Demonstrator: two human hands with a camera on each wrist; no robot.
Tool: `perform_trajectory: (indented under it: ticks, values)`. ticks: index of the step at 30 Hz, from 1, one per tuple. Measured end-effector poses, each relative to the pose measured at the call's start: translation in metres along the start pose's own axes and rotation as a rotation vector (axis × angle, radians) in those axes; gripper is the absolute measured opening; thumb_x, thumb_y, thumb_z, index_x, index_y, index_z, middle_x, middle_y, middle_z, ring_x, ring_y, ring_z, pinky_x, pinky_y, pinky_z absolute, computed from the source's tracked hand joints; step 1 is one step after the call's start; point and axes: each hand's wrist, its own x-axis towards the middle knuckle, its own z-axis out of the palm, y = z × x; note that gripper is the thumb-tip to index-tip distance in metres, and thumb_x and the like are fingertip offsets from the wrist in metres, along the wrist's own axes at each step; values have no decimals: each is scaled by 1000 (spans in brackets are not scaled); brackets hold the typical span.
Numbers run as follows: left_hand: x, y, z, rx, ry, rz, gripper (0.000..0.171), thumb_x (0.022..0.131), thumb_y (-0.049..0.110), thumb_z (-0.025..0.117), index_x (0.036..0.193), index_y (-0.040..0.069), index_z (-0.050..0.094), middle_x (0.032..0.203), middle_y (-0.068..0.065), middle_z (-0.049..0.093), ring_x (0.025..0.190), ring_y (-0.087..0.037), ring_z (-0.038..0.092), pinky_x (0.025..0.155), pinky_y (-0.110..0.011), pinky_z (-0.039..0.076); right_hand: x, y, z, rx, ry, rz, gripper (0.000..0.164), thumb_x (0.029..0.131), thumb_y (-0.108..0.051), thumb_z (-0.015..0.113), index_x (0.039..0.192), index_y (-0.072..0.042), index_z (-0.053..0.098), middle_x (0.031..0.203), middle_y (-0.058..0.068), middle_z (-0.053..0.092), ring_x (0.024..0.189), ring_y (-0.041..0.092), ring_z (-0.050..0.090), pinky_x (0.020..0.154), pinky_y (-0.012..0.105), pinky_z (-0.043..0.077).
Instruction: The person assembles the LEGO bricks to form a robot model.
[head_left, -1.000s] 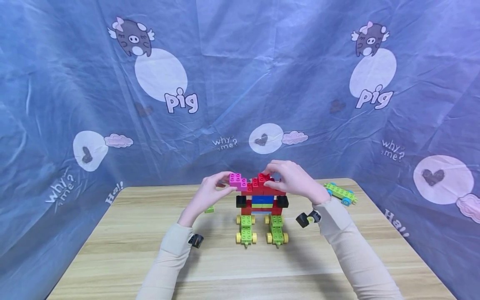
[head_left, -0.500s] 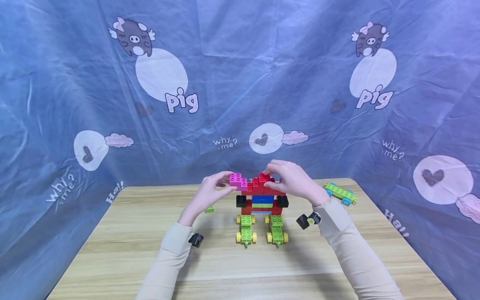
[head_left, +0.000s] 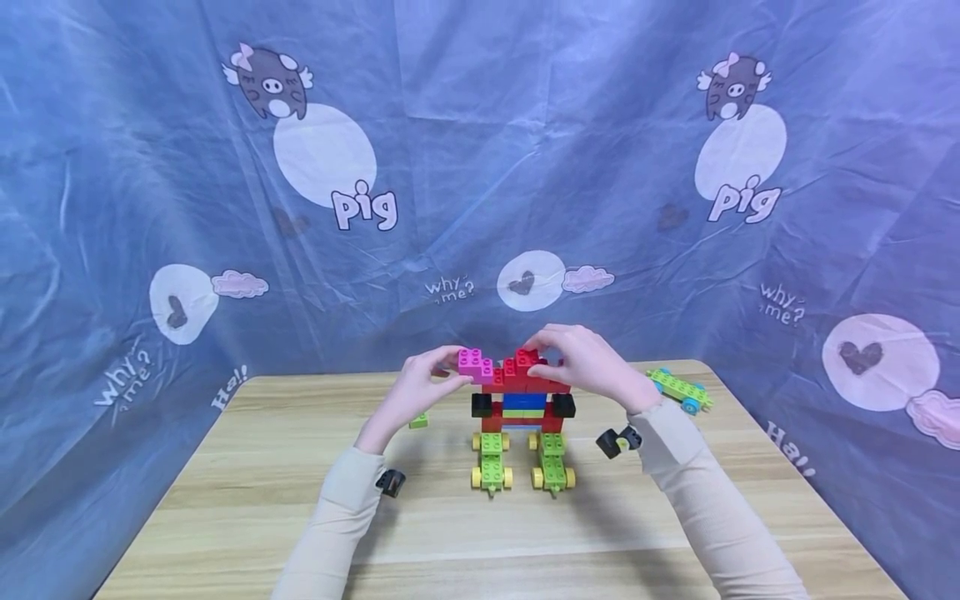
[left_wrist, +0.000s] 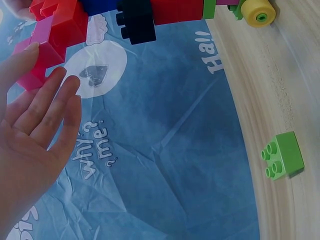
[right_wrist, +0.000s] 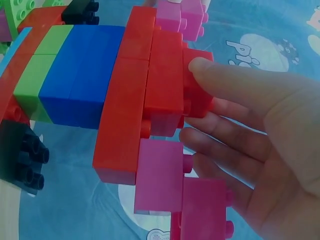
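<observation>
A figure of toy building blocks stands mid-table on two green wheeled bases (head_left: pixel 491 472) with yellow wheels. Its body has blue bricks (head_left: pixel 524 402), black side bricks (head_left: pixel 482 406) and a wide red top layer (right_wrist: pixel 122 110). My left hand (head_left: pixel 420 387) pinches the stepped pink bricks (head_left: pixel 471 364) at the upper left, thumb on one side and fingers on the other. At the top, my right hand (head_left: pixel 588 362) holds a red brick (right_wrist: pixel 197 82) between thumb and fingers. Pink bricks (right_wrist: pixel 160 175) on the figure's other side show in the right wrist view, hidden by that hand in the head view.
On the wooden table (head_left: pixel 315 517), a loose green brick (left_wrist: pixel 284 156) lies left of the figure. A green wheeled base (head_left: pixel 681 389) with blue wheels sits at the back right. A blue printed cloth (head_left: pixel 480 167) hangs behind the table.
The head view has tilted up slightly. Both hands keep their holds on the bricks, and the figure stays in place.
</observation>
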Motion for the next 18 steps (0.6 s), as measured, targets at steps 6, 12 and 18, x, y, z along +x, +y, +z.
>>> perform_trajectory:
  ticks: [6, 12, 18]
  values:
    - [-1, 0, 0, -11, -2, -2, 40, 82, 27, 71, 118, 12, 61, 103, -3, 71, 94, -16, 66, 83, -38, 56, -3, 2, -1, 8, -26, 26, 33, 81, -36, 72, 110, -20, 68, 102, -5, 68, 75, 9, 60, 64, 20, 50]
    - [-1, 0, 0, 7, 1, 11, 41, 82, 27, 71, 118, 11, 61, 103, -3, 71, 94, -15, 67, 82, -34, 57, -6, 4, -4, 16, -19, 45, 32, 81, -37, 71, 107, -19, 69, 102, -2, 70, 83, 8, 63, 70, 24, 53]
    - [-1, 0, 0, -11, 4, 24, 40, 82, 26, 72, 118, 11, 62, 104, -5, 71, 94, -17, 67, 84, -41, 56, -6, 5, -7, 31, -27, 57, 31, 81, -38, 71, 106, -19, 70, 103, -4, 69, 72, 6, 62, 65, 22, 52]
